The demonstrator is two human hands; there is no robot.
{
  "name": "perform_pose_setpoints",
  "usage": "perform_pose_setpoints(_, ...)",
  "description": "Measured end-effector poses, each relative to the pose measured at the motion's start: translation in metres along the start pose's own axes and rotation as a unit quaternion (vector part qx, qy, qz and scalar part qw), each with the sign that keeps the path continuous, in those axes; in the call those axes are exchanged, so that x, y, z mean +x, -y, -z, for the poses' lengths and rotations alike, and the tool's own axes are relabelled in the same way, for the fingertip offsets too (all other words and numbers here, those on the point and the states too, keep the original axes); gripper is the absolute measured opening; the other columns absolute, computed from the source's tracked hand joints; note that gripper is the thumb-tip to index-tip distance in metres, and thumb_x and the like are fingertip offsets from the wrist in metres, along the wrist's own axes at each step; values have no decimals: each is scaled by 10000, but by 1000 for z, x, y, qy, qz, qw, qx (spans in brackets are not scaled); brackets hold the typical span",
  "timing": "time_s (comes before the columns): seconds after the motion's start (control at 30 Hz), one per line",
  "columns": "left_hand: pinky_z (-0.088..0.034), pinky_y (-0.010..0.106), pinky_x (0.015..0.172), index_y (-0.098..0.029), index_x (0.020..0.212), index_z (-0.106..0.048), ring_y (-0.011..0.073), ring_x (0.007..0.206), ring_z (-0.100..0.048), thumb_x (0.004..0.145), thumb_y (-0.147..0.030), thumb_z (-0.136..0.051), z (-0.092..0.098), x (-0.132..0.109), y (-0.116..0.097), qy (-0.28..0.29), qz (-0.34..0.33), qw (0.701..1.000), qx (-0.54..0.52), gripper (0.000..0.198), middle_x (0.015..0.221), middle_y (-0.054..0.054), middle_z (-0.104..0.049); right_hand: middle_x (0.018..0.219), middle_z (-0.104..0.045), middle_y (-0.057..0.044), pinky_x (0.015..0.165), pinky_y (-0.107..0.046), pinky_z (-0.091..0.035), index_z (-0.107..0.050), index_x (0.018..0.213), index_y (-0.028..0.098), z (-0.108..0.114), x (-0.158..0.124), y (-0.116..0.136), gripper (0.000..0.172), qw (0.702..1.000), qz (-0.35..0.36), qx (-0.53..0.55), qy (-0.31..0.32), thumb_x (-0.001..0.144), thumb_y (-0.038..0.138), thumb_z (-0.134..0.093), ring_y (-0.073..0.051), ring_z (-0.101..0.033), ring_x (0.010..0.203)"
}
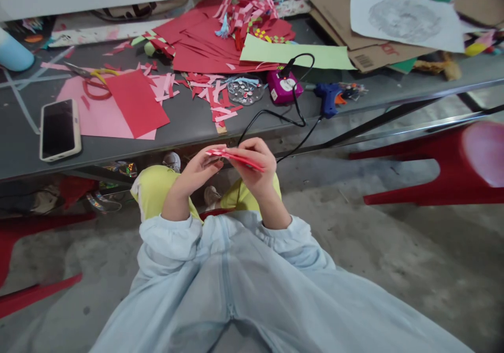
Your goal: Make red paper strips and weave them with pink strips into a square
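Between both hands, just off the table's front edge and above my lap, is a small piece of woven red and pink paper (pixel 246 161). My left hand (pixel 200 168) pinches its left, checkered end between thumb and fingers. At the other end, my right hand (pixel 256 165) is closed around the plain red part, which sticks out toward me. Fingers cover much of the piece. On the table beyond lie red and pink paper scraps (pixel 212 93), a red sheet (pixel 137 103) over a pink sheet (pixel 94 114), and scissors (pixel 96 82).
A phone (pixel 60 130) lies at left. A purple power adapter (pixel 283 86) and a blue glue gun (pixel 329 100) sit near the edge, their black cables hanging down. Behind are stacked red paper, a green strip (pixel 295 53) and cardboard (pixel 378 53). Red stools (pixel 437 169) flank me.
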State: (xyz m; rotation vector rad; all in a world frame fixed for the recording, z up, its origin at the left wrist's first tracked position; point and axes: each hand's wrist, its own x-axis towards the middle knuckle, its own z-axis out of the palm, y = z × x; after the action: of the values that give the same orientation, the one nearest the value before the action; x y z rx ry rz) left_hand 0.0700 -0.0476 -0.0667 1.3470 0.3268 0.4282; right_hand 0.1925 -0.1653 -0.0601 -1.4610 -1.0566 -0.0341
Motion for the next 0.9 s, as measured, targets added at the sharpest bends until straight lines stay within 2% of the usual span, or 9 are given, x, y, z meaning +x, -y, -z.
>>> perform_pose_setpoints(0.03,-500,313,952,-220,1109,-675,201,1123,-632,729,-491,-811,0,0,0,-6,-10,1000,-8,485,1209,78,-689,821,-645,-19,706,-325,-529,-789,919,280,5,2,2,138,998,53,-36,-11,875,365,-689,-154,-610,790)
perform_pose_setpoints(0.1,-499,309,966,-225,1109,-676,204,1150,-627,730,-486,-812,1,1,1,-15,-17,1000,-8,480,1219,75,-690,822,-636,-19,707,-334,-515,-784,979,312,12,4,4,145,984,147,-93,-36,904,334,-662,-158,-592,796)
perform_pose_setpoints(0.17,-522,290,902,-213,1058,-692,184,1031,-666,746,-499,-796,3,0,1,-23,-10,1000,-3,436,1083,58,-725,826,-640,-20,721,-343,-512,-768,1054,330,17,4,6,184,967,218,-121,-59,906,299,-662,-164,-584,804)
perform_pose_setpoints(0.27,-542,268,788,-197,941,-718,147,816,-677,793,-533,-740,3,-3,0,-29,11,999,-9,368,867,28,-723,843,-650,-25,735,-338,-518,-730,1164,333,21,4,5,300,948,275,-146,-64,899,211,-662,-170,-574,826)
perform_pose_setpoints(0.33,-552,265,745,-192,856,-728,140,745,-673,811,-573,-701,2,-5,-3,-35,9,999,-36,385,803,24,-717,851,-654,-27,735,-326,-523,-721,1182,322,22,3,4,330,941,291,-162,-57,898,170,-651,-171,-566,830)
perform_pose_setpoints(0.47,-563,246,676,-192,748,-727,123,661,-667,787,-598,-712,-2,-7,-10,-66,-15,994,-91,408,728,9,-709,860,-654,-25,745,-307,-531,-727,1131,305,22,1,1,284,932,311,-180,-48,909,160,-627,-164,-568,832)
perform_pose_setpoints(0.7,-541,211,616,-201,717,-738,96,593,-630,761,-563,-757,-4,-7,-17,-137,-55,983,-111,365,659,-7,-686,874,-649,-39,758,-318,-516,-719,1148,231,18,-2,4,286,926,338,-164,-21,911,125,-600,-159,-563,825)
perform_pose_setpoints(0.8,-542,223,620,-197,712,-736,101,594,-622,752,-588,-750,-4,-8,-17,-143,-50,984,-93,394,669,1,-687,865,-654,-30,757,-316,-505,-700,1222,269,19,-4,6,364,929,333,-161,-25,899,125,-617,-159,-561,815)
perform_pose_setpoints(0.9,-542,238,628,-198,723,-732,110,609,-624,756,-612,-731,-3,-9,-16,-150,-51,984,-76,415,683,6,-688,839,-656,-15,747,-314,-496,-699,1214,335,20,-7,2,360,931,321,-169,-22,909,165,-612,-160,-558,799)
